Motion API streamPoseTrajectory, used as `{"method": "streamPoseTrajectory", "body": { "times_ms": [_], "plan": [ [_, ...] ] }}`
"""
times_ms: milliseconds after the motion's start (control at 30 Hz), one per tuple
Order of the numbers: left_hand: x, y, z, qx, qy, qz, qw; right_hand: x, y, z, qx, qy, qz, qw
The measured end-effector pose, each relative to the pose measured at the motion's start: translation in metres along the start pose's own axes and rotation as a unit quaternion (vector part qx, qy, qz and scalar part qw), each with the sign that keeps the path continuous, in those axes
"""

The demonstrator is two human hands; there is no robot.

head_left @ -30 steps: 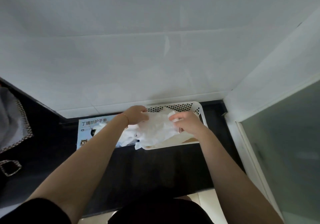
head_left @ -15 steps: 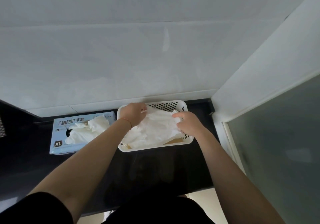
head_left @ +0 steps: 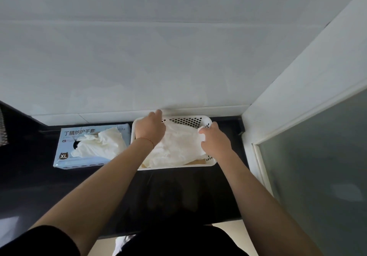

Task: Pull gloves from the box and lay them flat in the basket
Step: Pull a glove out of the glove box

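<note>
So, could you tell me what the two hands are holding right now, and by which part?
Both hold the white glove over the basket: right hand pinches its right edge; left hand is at its left end, grip hidden.

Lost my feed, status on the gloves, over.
Both hands in the basket: left hand pressing the glove, right hand pinching its edge. More gloves poking from box. Nothing blocking.
</note>
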State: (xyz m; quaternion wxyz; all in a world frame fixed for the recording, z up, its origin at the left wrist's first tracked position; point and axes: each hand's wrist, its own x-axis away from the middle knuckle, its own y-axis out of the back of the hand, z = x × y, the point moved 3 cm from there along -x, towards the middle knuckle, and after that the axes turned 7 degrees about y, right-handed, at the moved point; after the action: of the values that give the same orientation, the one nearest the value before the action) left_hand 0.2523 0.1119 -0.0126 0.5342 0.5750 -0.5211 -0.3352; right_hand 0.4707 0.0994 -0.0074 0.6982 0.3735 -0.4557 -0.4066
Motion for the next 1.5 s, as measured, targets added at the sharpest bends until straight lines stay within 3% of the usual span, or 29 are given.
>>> {"method": "streamPoseTrajectory", "body": {
  "times_ms": [133, 233, 367, 767, 867, 933, 1067, 1133, 1233, 1333, 1400, 1500],
  "plan": [
    [0.020, -0.009, -0.018, -0.044, -0.108, 0.123, 0.986, -0.007, 0.008, 0.023, 0.050, 0.044, -0.045, 0.997],
    [0.020, -0.022, -0.016, -0.107, -0.080, 0.191, 0.972, -0.015, -0.010, 0.036, 0.035, 0.089, 0.022, 0.995],
    [0.018, -0.036, -0.006, -0.127, -0.051, 0.223, 0.965, -0.022, -0.038, 0.024, 0.031, 0.052, 0.107, 0.992],
    [0.011, -0.043, 0.014, -0.065, -0.074, 0.277, 0.956, -0.021, -0.036, 0.026, 0.064, 0.001, 0.108, 0.992],
    [0.013, -0.028, 0.022, -0.011, -0.092, 0.250, 0.964, -0.021, -0.019, 0.056, 0.066, 0.004, 0.059, 0.996],
    [0.014, -0.007, 0.037, 0.044, -0.080, 0.193, 0.977, -0.023, -0.012, 0.090, 0.034, 0.032, 0.026, 0.999],
    [0.018, 0.033, 0.084, 0.088, -0.011, 0.043, 0.995, -0.028, -0.018, 0.158, -0.066, 0.080, -0.004, 0.995],
    [0.022, 0.049, 0.124, 0.098, 0.039, 0.003, 0.994, -0.029, -0.033, 0.190, -0.111, 0.087, 0.009, 0.990],
    [0.025, 0.050, 0.177, 0.100, 0.077, 0.067, 0.990, -0.030, -0.056, 0.222, -0.141, 0.087, 0.060, 0.984],
    [0.031, 0.045, 0.205, 0.095, 0.076, 0.145, 0.982, -0.033, -0.071, 0.241, -0.052, 0.080, 0.061, 0.994],
    [0.033, 0.043, 0.213, 0.091, 0.069, 0.144, 0.983, -0.034, -0.074, 0.247, 0.004, 0.073, 0.049, 0.996],
    [0.034, 0.050, 0.218, 0.141, 0.076, 0.095, 0.983, -0.032, -0.074, 0.254, -0.004, 0.074, 0.029, 0.997]
  ]
}}
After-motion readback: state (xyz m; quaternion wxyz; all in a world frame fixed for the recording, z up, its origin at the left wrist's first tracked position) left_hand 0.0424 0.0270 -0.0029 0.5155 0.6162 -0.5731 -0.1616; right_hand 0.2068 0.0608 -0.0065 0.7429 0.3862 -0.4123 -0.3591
